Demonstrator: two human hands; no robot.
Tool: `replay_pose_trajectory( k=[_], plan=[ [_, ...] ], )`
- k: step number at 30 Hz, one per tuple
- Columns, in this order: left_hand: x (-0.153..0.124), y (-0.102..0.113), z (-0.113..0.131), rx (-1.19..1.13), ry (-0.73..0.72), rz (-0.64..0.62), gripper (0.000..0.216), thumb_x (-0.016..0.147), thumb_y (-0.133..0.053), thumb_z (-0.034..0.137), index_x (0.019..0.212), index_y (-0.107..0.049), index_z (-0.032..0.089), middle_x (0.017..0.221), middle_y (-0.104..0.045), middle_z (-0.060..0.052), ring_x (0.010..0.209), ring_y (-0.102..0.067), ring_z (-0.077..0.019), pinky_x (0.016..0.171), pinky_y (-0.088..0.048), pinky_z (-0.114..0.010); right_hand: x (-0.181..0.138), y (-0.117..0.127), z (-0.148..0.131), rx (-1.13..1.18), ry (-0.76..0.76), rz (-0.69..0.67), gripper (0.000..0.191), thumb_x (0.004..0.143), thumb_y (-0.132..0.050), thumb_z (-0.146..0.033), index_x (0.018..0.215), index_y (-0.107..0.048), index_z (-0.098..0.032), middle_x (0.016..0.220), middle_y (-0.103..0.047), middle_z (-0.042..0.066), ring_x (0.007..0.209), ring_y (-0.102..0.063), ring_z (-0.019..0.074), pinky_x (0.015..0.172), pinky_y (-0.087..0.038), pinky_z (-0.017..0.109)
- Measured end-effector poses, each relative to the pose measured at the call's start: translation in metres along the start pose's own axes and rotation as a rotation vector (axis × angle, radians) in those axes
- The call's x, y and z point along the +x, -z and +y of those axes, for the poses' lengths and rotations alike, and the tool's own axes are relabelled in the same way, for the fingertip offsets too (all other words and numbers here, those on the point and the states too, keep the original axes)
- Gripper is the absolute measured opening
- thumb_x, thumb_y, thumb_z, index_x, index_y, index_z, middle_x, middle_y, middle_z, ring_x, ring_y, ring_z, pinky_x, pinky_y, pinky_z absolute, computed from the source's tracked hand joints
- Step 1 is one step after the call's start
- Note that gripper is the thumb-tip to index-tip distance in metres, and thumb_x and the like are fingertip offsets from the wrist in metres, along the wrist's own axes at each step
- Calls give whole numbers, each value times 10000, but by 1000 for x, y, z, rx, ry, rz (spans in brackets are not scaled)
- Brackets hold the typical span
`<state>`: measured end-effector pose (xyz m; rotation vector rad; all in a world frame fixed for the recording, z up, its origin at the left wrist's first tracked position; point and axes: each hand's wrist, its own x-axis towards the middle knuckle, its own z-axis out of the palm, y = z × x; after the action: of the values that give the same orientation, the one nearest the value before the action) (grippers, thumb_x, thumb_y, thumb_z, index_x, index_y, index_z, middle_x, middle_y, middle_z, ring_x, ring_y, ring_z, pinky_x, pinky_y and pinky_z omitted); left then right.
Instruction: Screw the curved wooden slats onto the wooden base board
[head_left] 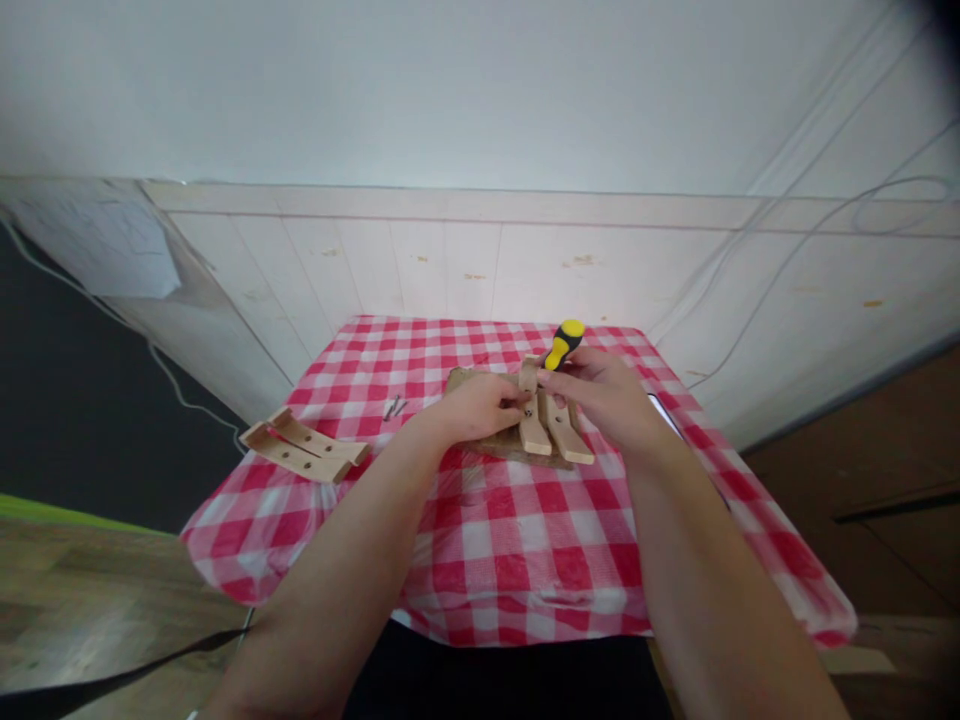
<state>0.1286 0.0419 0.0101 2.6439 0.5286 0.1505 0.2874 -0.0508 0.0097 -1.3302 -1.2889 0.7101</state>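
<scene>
A wooden assembly of light slats (546,432) lies in the middle of a small table covered with a red and white checked cloth (517,540). My right hand (606,392) is closed round a screwdriver with a yellow and black handle (564,342), held upright over one slat. My left hand (481,402) rests on the wood beside it, fingertips pinched at a small dark screw on the slat. The screwdriver's tip is hidden behind my fingers.
A second set of wooden slats (306,447) lies at the table's left edge. Loose screws (394,406) lie on the cloth left of my hands. A white panelled wall (480,250) with thin cables stands behind the table.
</scene>
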Motion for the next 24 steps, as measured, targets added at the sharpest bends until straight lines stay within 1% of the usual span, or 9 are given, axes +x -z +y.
replay_pose_trajectory(
  k=[3, 8, 16, 24],
  plan=[
    [1, -1, -4, 2, -3, -2, 225, 828, -494, 237, 860, -696, 143, 798, -688, -37, 705, -577, -145, 646, -413, -236, 1, 0, 4, -46, -15, -54, 317, 737, -697, -442, 903, -684, -173, 754, -644, 13, 610, -544, 127, 552, -419, 269],
    [2, -2, -3, -39, 14, 7, 211, 815, -496, 217, 848, -687, 135, 814, -688, -37, 713, -580, -144, 657, -417, -238, 2, 0, 10, -150, 0, -81, 345, 739, -684, -479, 910, -687, -180, 770, -644, 19, 677, -577, 156, 602, -456, 294],
    [2, -2, -4, -22, -7, 15, 216, 820, -490, 225, 822, -688, 139, 751, -671, -26, 674, -564, -136, 622, -402, -232, 3, 0, 13, -189, 1, -29, 283, 737, -685, -442, 901, -695, -211, 818, -678, 35, 754, -615, 193, 662, -492, 332],
    [1, -3, -4, -61, -4, 10, 196, 809, -499, 189, 843, -686, 140, 813, -694, -31, 717, -590, -140, 653, -418, -225, 3, 0, 12, -114, 4, -26, 263, 726, -692, -435, 855, -690, -206, 840, -686, 36, 769, -628, 204, 691, -498, 349]
  ],
)
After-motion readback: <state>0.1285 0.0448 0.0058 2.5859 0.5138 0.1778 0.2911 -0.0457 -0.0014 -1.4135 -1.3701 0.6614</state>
